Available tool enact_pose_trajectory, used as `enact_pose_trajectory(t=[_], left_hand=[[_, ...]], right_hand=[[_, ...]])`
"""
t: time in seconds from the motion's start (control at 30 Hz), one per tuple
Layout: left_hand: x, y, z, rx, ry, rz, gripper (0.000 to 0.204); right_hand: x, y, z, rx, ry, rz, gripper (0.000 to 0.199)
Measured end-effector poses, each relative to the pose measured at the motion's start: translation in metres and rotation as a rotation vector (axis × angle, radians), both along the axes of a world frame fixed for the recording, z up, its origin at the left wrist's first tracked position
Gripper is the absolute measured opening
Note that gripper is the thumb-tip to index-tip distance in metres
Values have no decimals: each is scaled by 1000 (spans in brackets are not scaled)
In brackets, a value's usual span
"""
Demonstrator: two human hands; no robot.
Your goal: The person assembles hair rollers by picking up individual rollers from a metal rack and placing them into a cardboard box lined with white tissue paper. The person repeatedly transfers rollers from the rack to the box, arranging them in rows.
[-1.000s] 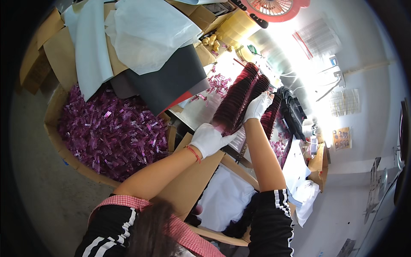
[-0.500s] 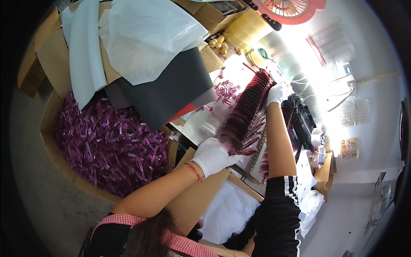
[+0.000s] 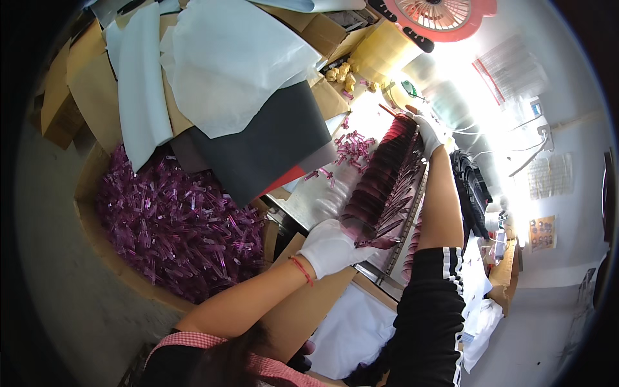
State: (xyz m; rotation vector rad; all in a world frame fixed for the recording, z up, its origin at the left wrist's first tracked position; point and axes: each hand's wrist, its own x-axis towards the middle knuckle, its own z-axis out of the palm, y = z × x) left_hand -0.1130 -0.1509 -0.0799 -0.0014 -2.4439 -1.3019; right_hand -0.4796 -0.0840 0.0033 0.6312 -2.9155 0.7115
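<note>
A long row of dark red, see-through curved discs (image 3: 380,171), like tinted lenses packed side by side, runs from near to far across the metal worktop. My left hand (image 3: 330,248), in a white glove, is closed on the near end of the row, its fingers partly behind the discs. At the far end my right hand (image 3: 431,134), also gloved in white, is closed round the row's far end; glare and the discs hide some of its fingertips. Beside the row on the right lies a slotted metal rail (image 3: 412,216).
Small purple clear pieces (image 3: 354,148) lie on the worktop left of the row. A large carton (image 3: 138,284) full of similar pieces stands at left, black and white sheets (image 3: 271,148) over its far side. Black parts (image 3: 474,193) stand at right; a pink fan (image 3: 445,16) is at the back.
The whole view has shifted slightly. My right hand has moved a little farther along to the far end of the row, and the row's right side now shows more. My left hand stays at the near end.
</note>
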Motion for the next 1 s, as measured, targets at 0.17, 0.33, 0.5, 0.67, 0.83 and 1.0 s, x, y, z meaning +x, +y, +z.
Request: enact_pose_trajectory(t=[0.17, 0.33, 0.5, 0.67, 0.83, 1.0], left_hand=[[0, -3, 0, -13, 18, 2, 52], [1, 0, 4, 0, 58, 50, 48], [4, -4, 6, 23, 13, 70, 48], [-1, 4, 0, -56, 14, 61, 52], [0, 2, 2, -11, 32, 129, 59], [-2, 2, -4, -78, -28, 87, 65]], right_hand=[[37, 18, 28, -553, -579, -190, 43], [51, 35, 48, -244, -685, 94, 28], [82, -4, 57, 548, -118, 99, 51], [56, 43, 10, -410, -635, -134, 19], [115, 20, 29, -481, -905, -179, 23], [137, 32, 15, -418, -637, 77, 21]])
